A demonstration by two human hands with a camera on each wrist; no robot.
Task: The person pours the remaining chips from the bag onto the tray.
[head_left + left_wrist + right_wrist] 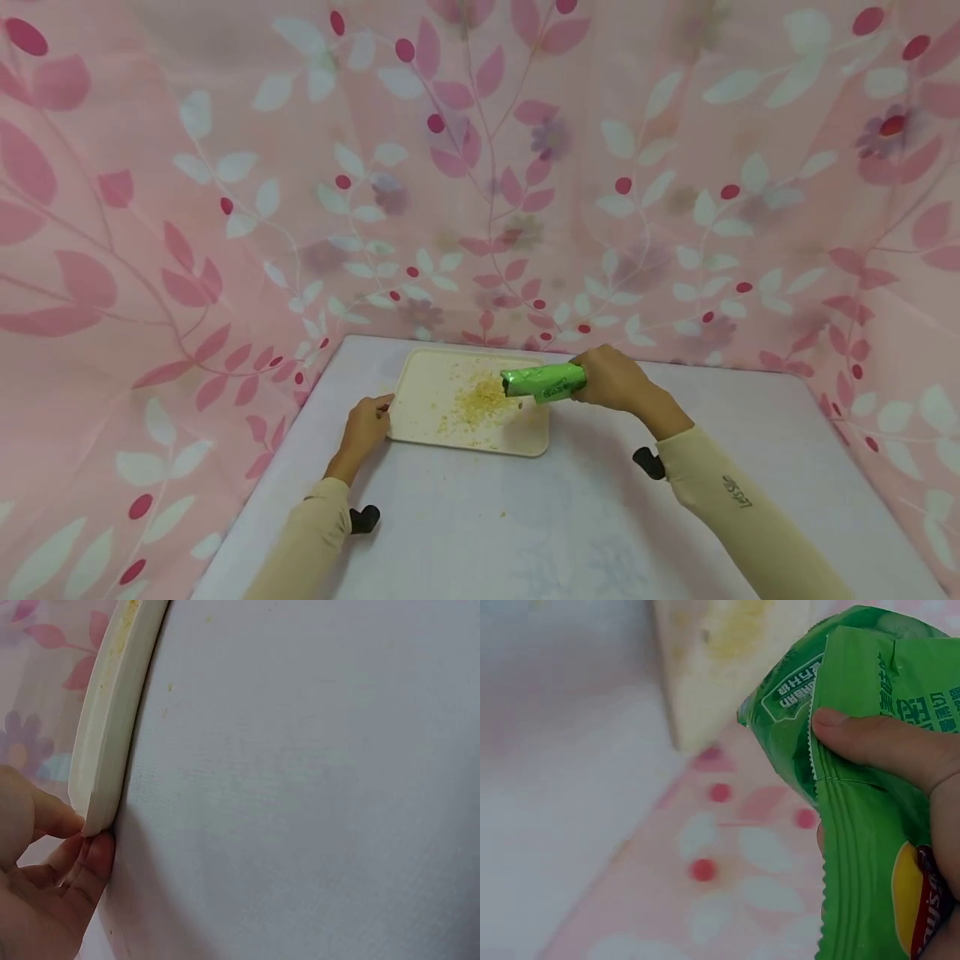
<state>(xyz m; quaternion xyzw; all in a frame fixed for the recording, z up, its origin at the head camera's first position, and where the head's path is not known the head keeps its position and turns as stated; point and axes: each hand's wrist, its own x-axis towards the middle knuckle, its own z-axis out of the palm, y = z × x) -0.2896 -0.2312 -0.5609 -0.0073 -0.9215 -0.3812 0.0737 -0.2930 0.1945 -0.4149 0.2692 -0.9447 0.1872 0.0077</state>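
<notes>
- While the right grip (pixel 611 379) pinches the green packet (pixel 543 382) with the thumb laid flat on its face, the packet hangs tilted above the right part of the cream tray (pixel 423 398), its dark end pointing left over the yellow crumbs (pixel 480 402).
- The packet's film looks thin, glossy and soft; it should be light, crinkle easily and slide a little under dry fingertips.
- Its ribbed seal (pixel 844 885) is probably the stiffest part, so a hold near that end, clear of the dark end, seems best; squeezing mid-body could crush anything brittle inside.
- The left grip (pixel 367 427) pinches the tray's left edge near the near corner, thumb and fingers on the rim.
- The tray, on the counter (pixel 465 517), looks stiff, smooth and fairly light; its raised rim offers the surest hold.
- The crumbs look dry, fragile and easily scattered; some lie on the counter.
</notes>
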